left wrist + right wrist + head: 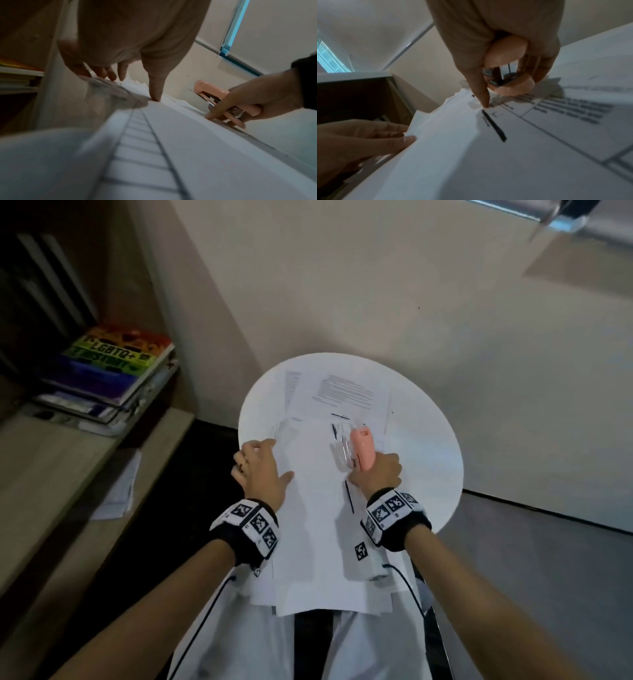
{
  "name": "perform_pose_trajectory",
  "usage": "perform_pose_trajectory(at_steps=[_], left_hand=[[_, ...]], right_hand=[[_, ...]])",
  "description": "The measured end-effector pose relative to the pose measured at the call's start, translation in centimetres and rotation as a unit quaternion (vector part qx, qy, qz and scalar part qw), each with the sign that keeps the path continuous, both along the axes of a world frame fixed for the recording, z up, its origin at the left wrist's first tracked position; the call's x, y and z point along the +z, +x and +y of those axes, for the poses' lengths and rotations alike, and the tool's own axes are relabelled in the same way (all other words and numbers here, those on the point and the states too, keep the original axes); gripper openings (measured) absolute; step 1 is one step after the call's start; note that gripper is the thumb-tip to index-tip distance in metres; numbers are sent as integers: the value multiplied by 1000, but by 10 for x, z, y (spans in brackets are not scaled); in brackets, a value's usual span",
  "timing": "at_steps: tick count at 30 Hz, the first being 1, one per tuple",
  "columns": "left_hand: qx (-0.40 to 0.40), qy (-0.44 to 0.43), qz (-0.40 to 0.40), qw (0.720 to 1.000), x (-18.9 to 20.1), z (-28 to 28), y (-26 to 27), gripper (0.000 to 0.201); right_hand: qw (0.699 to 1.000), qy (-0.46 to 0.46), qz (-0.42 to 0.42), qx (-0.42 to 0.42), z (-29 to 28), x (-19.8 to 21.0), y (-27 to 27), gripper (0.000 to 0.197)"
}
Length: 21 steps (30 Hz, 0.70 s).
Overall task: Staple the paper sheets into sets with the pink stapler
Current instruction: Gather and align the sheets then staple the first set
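Observation:
A stack of white paper sheets (315, 508) lies on the round white table (428, 446) and hangs over its near edge. My left hand (263, 467) rests on the stack's left edge, thumb tip pressing down on the top sheet (197, 148) and fingers (109, 73) stretched to the far corner. My right hand (375, 470) grips the rear of the pink stapler (361, 446), whose nose points away over the stack's far right corner. In the right wrist view the stapler (505, 54) sits in my fist and my index fingertip (484, 102) touches the printed sheet (539, 148).
More printed sheets (342, 392) lie spread on the far half of the table. A wooden shelf (51, 474) at the left carries a pile of books (113, 371), with loose paper (120, 491) below it. A beige wall (376, 285) stands behind the table.

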<state>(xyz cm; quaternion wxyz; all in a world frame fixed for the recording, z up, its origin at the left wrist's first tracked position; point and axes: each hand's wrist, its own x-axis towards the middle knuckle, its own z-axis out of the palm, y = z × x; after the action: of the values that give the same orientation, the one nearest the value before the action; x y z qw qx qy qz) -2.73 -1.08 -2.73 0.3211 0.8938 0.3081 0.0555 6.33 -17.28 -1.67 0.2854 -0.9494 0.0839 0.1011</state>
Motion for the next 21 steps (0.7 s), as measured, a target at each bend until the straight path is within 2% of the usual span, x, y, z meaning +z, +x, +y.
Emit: perform_pose_trajectory(at_steps=[2,5,9,11,17,21], left_hand=[[-19,1,-29,999,1,0,-1,59],[-3,-67,-25,997,3,3,0,57],[-37,-72,-9,997,11,1,1,30],[-64,-75,-10,995,12,0,5,25],[-112,-52,46,991,14,-5,24,48],[-56,-63,42,996,22,-12,37,47]], right_hand=[[998,50,-28,-2,-4,-1,-1,26],[996,80,-32,-8,-12,0,-4,26],[996,80,-11,-47,-29,1,-10,25],[995,84,-19,-56,-41,-1,-12,26],[994,70,3,-83,-59,-1,-18,32],[994,55,12,-89,-56,1,-16,37]])
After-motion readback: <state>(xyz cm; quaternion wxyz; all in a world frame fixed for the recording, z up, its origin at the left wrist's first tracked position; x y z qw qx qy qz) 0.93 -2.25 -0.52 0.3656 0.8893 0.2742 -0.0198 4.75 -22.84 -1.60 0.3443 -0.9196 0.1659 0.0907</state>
